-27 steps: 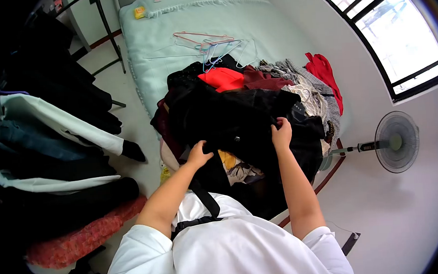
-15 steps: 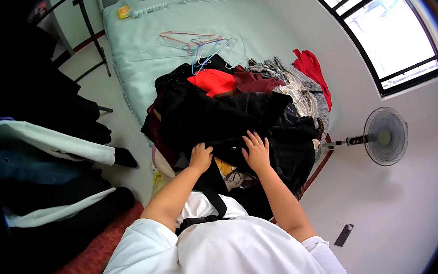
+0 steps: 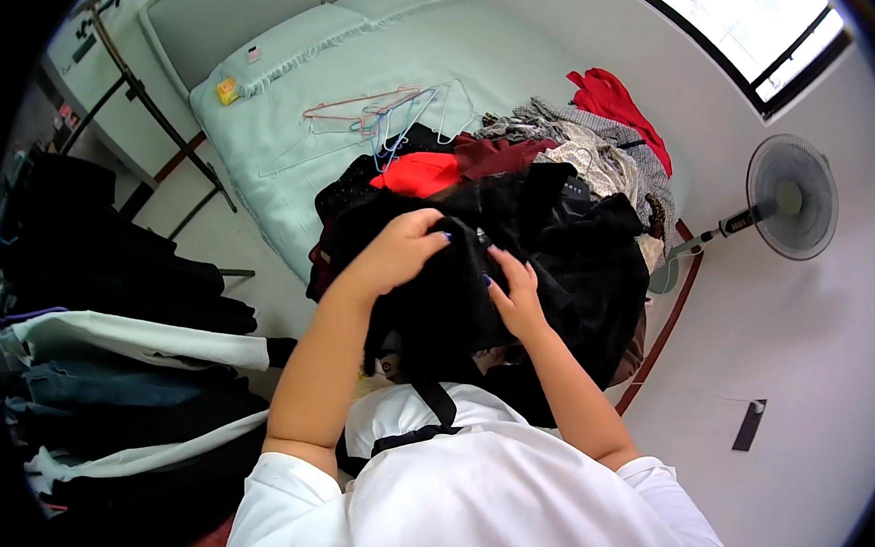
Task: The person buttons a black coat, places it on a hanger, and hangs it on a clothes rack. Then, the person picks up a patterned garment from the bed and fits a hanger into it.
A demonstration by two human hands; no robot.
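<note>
A black, fuzzy-looking garment lies on top of the clothes heap at the bed's near end. My left hand is closed on its upper left part, fingers bent and thumb against the cloth. My right hand rests on the same garment a little to the right, thumb and fingers apart. Between the hands, a small shiny fitting shows on the black cloth; its kind is unclear. Just beyond lie a bright red cloth and a maroon garment.
Several wire hangers lie on the pale green bed. Patterned garments and a red garment fill the heap's right side. Hanging clothes stand at left. A fan is by the right wall.
Both hands have moved from lying on the black garment; the left has risen and closed on the cloth, the right has shifted slightly. The view has tilted, showing more of the headboard.
</note>
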